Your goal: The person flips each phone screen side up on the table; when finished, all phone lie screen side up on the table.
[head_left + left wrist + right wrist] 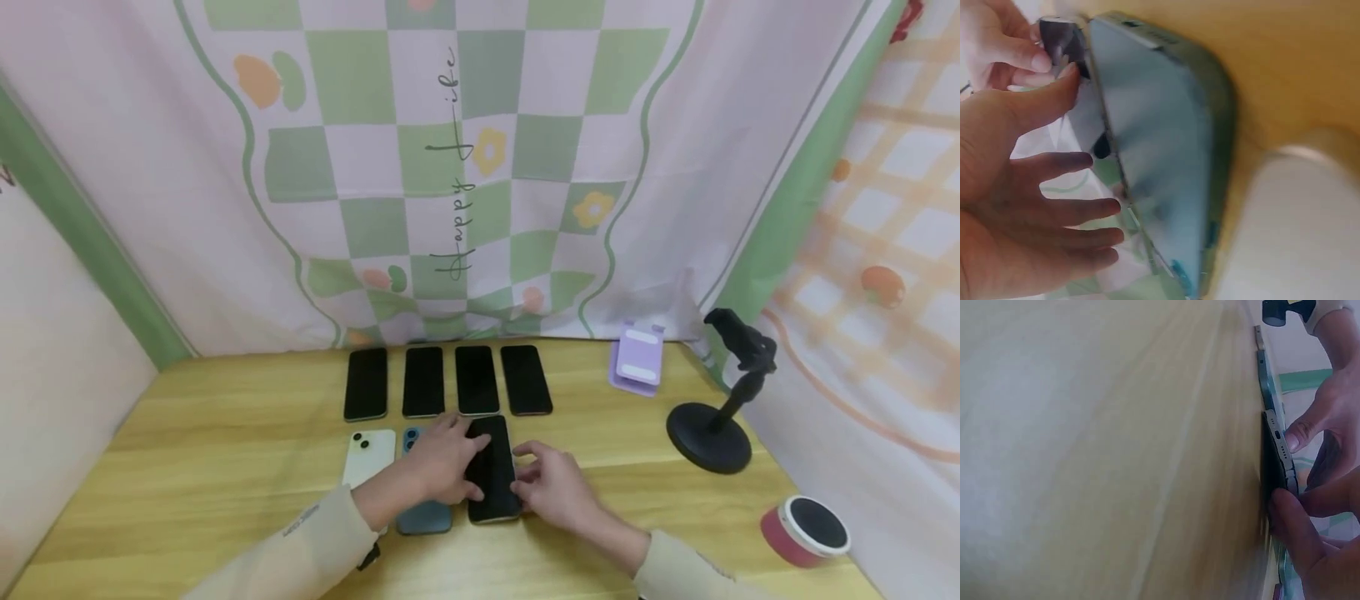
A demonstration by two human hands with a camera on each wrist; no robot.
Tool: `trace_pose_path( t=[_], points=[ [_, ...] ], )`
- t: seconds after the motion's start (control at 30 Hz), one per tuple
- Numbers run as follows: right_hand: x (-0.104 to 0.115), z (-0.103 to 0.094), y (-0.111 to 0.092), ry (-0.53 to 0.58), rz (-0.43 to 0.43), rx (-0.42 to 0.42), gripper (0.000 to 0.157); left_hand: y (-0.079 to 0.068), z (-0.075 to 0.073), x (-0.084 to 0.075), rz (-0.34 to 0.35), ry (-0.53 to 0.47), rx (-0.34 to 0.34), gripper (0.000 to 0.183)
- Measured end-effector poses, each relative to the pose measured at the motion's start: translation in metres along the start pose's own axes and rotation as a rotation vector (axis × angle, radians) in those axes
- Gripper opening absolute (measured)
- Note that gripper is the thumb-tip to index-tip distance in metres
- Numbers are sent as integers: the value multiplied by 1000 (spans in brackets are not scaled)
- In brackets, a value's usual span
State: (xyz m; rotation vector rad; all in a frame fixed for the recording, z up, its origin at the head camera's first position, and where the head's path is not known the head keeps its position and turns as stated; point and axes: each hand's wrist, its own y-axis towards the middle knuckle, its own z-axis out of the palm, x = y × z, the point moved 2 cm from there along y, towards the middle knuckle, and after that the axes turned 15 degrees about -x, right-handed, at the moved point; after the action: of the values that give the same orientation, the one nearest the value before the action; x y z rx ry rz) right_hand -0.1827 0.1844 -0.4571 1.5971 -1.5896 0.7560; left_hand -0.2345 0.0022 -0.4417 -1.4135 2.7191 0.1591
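A black-screened phone is face up in the front row, its right edge tilted slightly off the table in the right wrist view. The right hand pinches that edge between thumb and fingers, as the right wrist view shows with the phone's port edge. My left hand reaches over a blue phone, its thumb and a fingertip touching the black phone's left side. In the left wrist view the left hand's fingers are spread and straight. A white phone lies back up on the far left.
Behind, a row holds several black-screened phones, the leftmost phone and rightmost phone among them. A purple folding stand, a black stand and a red-and-white round container stand on the right. A patterned curtain borders the wooden table.
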Motion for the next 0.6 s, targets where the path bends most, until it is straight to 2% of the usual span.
trace_pose_path(
  t=[0.17,0.27,0.37,0.47,0.6],
  points=[
    [3,6,-5,-168,-101,15,46,-3,4,4,-4,-30,-2,75],
    [6,9,-8,-272,-124,30,52,-2,6,6,-2,-39,-6,74],
    [9,11,-11,-363,-150,8,55,-1,7,7,-2,-42,-5,73],
    [11,11,-13,-420,-186,-19,53,-1,7,7,-6,-49,3,72],
    [12,12,-14,-449,-230,-3,50,-2,7,7,-18,-77,17,72]
  ],
)
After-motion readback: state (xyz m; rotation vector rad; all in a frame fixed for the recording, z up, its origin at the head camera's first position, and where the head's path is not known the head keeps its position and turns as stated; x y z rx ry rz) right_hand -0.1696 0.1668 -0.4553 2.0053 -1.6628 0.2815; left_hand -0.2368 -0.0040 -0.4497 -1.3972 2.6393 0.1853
